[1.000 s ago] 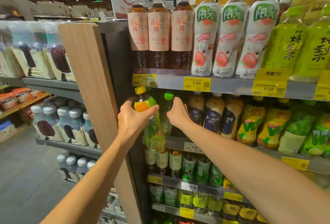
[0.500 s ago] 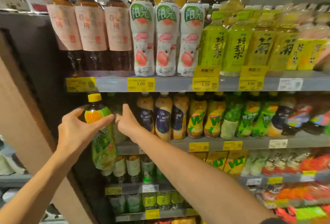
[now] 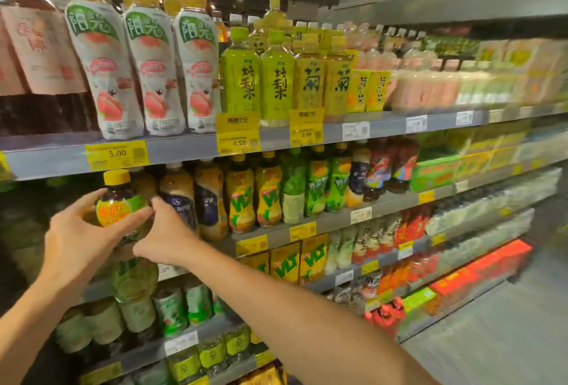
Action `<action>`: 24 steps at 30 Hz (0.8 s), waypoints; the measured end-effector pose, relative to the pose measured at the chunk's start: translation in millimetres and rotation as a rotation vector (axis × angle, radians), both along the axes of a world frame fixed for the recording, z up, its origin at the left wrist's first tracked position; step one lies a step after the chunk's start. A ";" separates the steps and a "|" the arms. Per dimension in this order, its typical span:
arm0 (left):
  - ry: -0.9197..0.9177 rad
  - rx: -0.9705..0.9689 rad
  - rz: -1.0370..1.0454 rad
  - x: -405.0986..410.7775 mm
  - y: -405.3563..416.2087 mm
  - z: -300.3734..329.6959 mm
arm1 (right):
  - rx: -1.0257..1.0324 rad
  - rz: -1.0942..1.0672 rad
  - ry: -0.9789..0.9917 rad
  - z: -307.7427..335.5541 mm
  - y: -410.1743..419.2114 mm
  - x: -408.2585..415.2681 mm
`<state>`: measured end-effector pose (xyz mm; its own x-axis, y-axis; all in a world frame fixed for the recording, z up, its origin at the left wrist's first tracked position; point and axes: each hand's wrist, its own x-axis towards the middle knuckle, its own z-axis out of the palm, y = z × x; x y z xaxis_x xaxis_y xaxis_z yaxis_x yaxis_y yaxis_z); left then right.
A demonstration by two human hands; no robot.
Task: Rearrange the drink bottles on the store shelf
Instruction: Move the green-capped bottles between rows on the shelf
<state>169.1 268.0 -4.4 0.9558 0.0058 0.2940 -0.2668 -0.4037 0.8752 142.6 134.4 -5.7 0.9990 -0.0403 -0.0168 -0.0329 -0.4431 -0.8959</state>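
Note:
A dark tea bottle (image 3: 118, 200) with a yellow cap and a green-and-orange label stands upright at the left end of the second shelf (image 3: 332, 221). My left hand (image 3: 76, 231) is wrapped around its body from the left. My right hand (image 3: 166, 234) touches the bottle's right side with its fingertips and rests against a milk-tea bottle (image 3: 179, 197) just to the right. The held bottle's lower half is hidden behind my hands.
The top shelf (image 3: 184, 148) carries white peach bottles (image 3: 153, 71) and green pear-drink bottles (image 3: 241, 74). Yellow and green bottles (image 3: 267, 194) fill the second shelf to the right. Lower shelves hold yellow cartons (image 3: 285, 264) and small bottles. An aisle floor (image 3: 507, 338) lies at lower right.
The camera has swung right, so the shelves shift left in view. My left hand has carried the yellow-capped bottle right, beside the milk-tea bottles. My right hand now touches it.

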 end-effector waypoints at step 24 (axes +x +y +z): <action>0.116 0.273 -0.150 -24.7 -238.0 -7.5 | -0.044 -0.297 0.040 -43.6 -261.1 -95.5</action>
